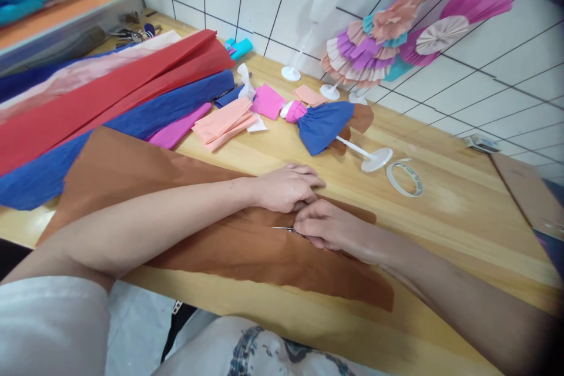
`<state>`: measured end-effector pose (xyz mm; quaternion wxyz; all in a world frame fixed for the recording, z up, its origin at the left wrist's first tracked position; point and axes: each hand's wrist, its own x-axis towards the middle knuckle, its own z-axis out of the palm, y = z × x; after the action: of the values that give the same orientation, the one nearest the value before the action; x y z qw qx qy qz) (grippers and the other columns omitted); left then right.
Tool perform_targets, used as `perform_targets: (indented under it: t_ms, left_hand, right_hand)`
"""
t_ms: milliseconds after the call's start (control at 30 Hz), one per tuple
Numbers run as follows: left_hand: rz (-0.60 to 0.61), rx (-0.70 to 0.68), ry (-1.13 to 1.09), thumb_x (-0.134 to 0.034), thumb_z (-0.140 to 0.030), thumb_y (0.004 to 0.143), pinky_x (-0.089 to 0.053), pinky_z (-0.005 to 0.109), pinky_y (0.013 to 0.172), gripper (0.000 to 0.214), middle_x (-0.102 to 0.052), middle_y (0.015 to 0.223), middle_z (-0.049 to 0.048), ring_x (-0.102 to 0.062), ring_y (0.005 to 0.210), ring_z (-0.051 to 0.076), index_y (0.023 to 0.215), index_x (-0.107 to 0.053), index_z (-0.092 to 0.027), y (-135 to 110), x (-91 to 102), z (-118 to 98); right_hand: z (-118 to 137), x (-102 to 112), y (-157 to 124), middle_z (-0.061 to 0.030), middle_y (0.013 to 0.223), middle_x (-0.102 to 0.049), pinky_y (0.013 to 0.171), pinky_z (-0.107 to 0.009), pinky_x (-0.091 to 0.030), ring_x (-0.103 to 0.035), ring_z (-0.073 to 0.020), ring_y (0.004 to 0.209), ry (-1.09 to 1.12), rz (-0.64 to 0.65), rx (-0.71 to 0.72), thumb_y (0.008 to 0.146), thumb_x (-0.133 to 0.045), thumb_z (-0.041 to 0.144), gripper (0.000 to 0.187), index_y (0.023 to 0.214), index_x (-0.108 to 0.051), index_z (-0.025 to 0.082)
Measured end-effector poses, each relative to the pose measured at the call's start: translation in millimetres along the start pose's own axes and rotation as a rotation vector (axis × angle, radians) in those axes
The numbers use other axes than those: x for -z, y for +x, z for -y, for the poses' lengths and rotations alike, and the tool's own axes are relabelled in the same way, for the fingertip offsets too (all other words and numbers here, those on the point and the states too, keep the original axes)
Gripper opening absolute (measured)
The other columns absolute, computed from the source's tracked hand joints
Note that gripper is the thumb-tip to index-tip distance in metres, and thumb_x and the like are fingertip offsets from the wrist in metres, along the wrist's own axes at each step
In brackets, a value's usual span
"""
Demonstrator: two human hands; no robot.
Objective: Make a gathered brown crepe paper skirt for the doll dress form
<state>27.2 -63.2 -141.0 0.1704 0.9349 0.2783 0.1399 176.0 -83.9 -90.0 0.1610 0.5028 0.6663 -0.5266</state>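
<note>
A long sheet of brown crepe paper [264, 261] lies slantwise across the table under both hands. My right hand [328, 223] is closed around small scissors [284, 228]. Their thin metal blades point left over the paper, while the handles are hidden in my fingers. My left hand [291, 188] lies on the paper just beyond, touching my right hand. Its thumb and index finger are bent down onto the sheet, and the other fingers rest forward. Behind the hands, a small dress form wearing a blue paper skirt [324, 126] lies on its side with its white stand [376, 160].
Folded red [110, 91] and blue crepe paper [176, 100] fill the left side. Peach paper pieces [227, 123] lie near the middle. A tape roll [404, 179] is at right. Dressed stands [361, 53] line the tiled wall; a cardboard piece [524, 194] is far right.
</note>
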Motion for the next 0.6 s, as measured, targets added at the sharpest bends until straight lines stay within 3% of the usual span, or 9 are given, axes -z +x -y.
perform_targets:
  t_ms: [367, 600]
  left_hand:
    - [-0.019, -0.024, 0.016, -0.055, -0.022, 0.086, -0.035, 0.041, 0.102, 0.023, -0.056, 0.132, 0.0091, -0.046, 0.123, 0.028, 0.101, -0.072, -0.02, -1, -1.5, 2]
    - [-0.015, -0.01, 0.01, -0.054, -0.021, 0.086, -0.035, 0.041, 0.101, 0.022, -0.056, 0.133, 0.0088, -0.046, 0.123, 0.028, 0.099, -0.072, -0.021, -1, -1.2, 1]
  right_hand:
    - [-11, 1, 0, 0.006, 0.04, -0.042, 0.035, -0.02, -0.017, -0.029, -0.0049, 0.034, 0.121, 0.025, -0.024, 0.066, -0.052, 0.034, 0.021, 0.052, -0.048, 0.019]
    - [-4, 0, 0, 0.0061, 0.039, -0.041, 0.034, -0.021, -0.017, -0.027, -0.0047, 0.033, 0.101, 0.036, -0.029, 0.064, -0.051, 0.032, 0.021, 0.048, -0.045, 0.02]
